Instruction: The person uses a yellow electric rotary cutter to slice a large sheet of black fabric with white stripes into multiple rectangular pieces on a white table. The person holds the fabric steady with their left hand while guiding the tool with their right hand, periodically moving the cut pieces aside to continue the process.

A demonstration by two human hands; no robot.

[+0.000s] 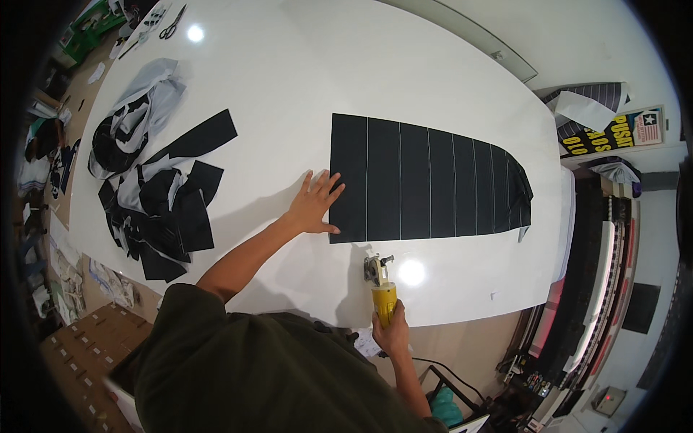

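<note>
A long piece of black fabric (415,180) with thin white lines across it lies on the white table (274,86). Its right end is rounded and hangs toward the table's right side, with a small pale fold at the lower corner. My left hand (316,203) is spread at the fabric's left edge, fingertips resting on the black. My right hand (392,332) grips the yellow body of an electric rotary fabric cutter (385,292). The cutter's metal head points away from me, just short of the fabric's near edge and apart from it.
A heap of black and grey fabric scraps (155,187) covers the table's left side. Scissors (172,23) lie at the far left. A power cord (451,372) runs below the table edge on the right. A large roller machine (599,274) stands beyond the right side.
</note>
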